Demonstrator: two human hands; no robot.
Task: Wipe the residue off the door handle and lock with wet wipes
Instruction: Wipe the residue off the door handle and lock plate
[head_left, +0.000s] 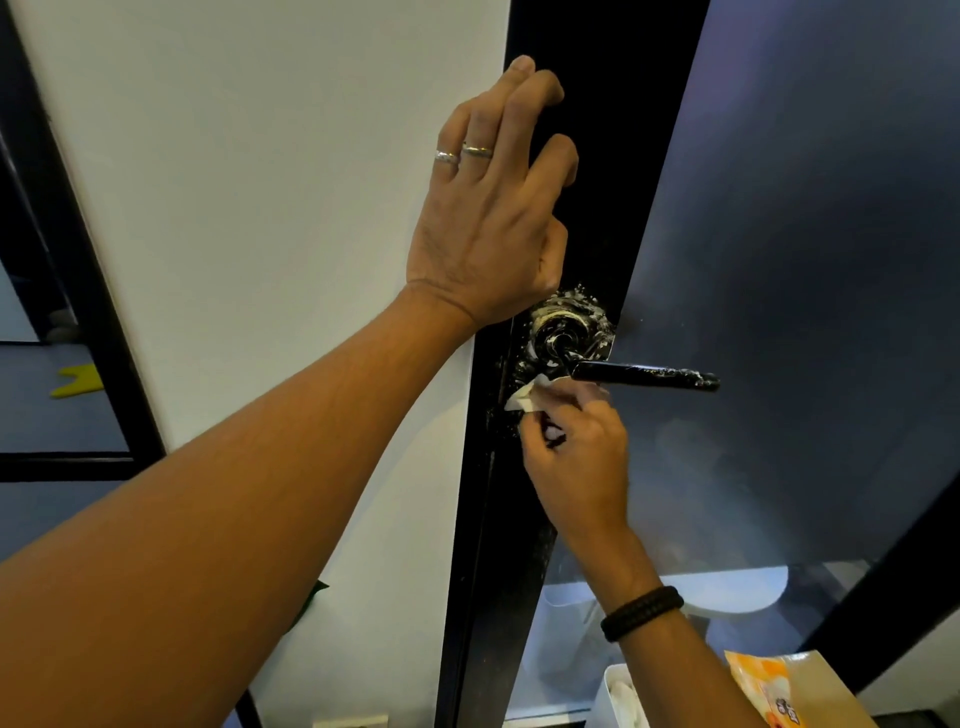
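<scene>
Your right hand (574, 457) pinches a wipe (524, 399) just below the smeared handle (647, 375); left hand (488, 208), fingers relaxed, holds nothing, braces the door (582, 156) above it.

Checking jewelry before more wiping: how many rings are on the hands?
2, both on the left hand, which rests on the door frame: ring and ring on neighbouring fingers. The right hand's fingers are curled, so any there are hidden.

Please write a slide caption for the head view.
Right hand wipes below the soiled door handle with a wet wipe; left hand steadies the door frame.
</scene>
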